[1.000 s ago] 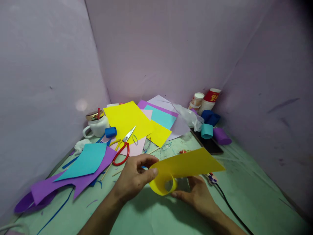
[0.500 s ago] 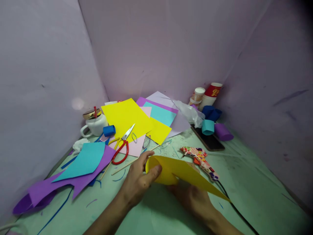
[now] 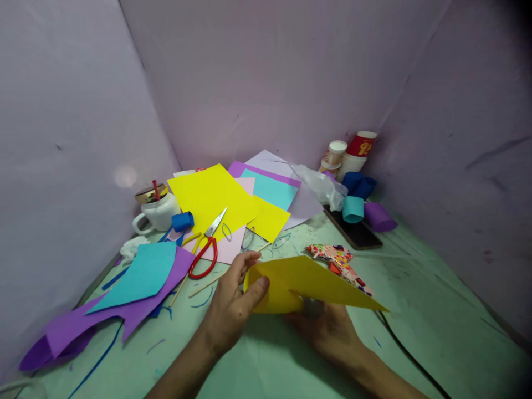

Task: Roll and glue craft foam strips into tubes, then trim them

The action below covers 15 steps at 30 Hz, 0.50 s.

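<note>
A yellow sheet point(image 3: 316, 281), curled into a loop at its left end, is held above the table. My left hand point(image 3: 235, 296) pinches the rolled end between thumb and fingers. Under the sheet is my right hand point(image 3: 326, 327), its fingertips dark, partly hidden and blurred, so its grip cannot be made out. The sheet's pointed right end reaches out past my right wrist. Just behind it lies a patterned glue gun point(image 3: 341, 265), partly covered by the paper.
Red-handled scissors point(image 3: 209, 244) lie by yellow sheets point(image 3: 211, 194). Purple point(image 3: 83, 324) and turquoise point(image 3: 137, 271) pieces are at left, near a white mug point(image 3: 160, 213). At back right are a phone point(image 3: 359, 237), turquoise roll point(image 3: 353, 209), purple roll point(image 3: 379, 216) and paper cups point(image 3: 359, 149).
The sheet's right part has risen and shows more of its surface, covering more of the glue gun. My left hand has shifted slightly left. The whole view has shifted a little.
</note>
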Each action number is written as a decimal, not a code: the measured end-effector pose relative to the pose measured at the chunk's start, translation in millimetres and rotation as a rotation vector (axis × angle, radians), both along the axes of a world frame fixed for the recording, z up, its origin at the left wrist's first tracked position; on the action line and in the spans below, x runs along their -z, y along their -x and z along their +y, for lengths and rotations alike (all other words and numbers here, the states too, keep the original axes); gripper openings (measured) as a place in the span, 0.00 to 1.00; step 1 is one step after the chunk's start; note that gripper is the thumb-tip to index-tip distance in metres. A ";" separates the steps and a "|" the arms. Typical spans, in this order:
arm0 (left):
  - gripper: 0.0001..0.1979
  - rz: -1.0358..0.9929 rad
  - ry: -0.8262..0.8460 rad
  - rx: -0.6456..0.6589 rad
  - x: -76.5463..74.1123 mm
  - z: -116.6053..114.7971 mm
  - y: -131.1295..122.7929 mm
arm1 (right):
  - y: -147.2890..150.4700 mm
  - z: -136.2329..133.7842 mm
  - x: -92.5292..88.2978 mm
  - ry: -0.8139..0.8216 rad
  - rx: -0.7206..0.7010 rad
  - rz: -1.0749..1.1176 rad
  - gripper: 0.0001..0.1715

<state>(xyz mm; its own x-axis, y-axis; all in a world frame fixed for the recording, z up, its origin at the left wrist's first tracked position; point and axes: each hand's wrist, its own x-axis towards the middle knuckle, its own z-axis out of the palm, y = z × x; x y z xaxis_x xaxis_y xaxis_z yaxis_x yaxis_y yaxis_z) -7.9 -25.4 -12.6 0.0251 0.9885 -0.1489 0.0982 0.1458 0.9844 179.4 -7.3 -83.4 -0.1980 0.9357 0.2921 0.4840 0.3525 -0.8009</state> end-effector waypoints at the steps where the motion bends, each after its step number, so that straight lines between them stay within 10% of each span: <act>1: 0.23 0.027 -0.031 0.008 -0.6 -0.7 -0.1 | -0.2 0.0 0.3 0.016 0.002 0.006 0.20; 6: 0.16 0.214 -0.104 0.080 -5.2 0.9 -0.5 | -2.0 -0.2 1.2 -0.001 -0.083 -0.001 0.14; 15: 0.18 -0.066 0.062 -0.062 10.2 3.2 -9.3 | -2.1 -3.1 -2.8 -0.023 -0.092 -0.015 0.21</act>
<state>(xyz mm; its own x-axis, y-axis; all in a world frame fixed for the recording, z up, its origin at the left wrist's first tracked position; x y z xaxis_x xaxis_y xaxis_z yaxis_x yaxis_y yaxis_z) 1.4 -22.2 -22.7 -0.0236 0.9775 -0.2097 0.0223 0.2102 0.9774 181.5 -10.5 -80.6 -0.2871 0.9065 0.3095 0.4604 0.4139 -0.7853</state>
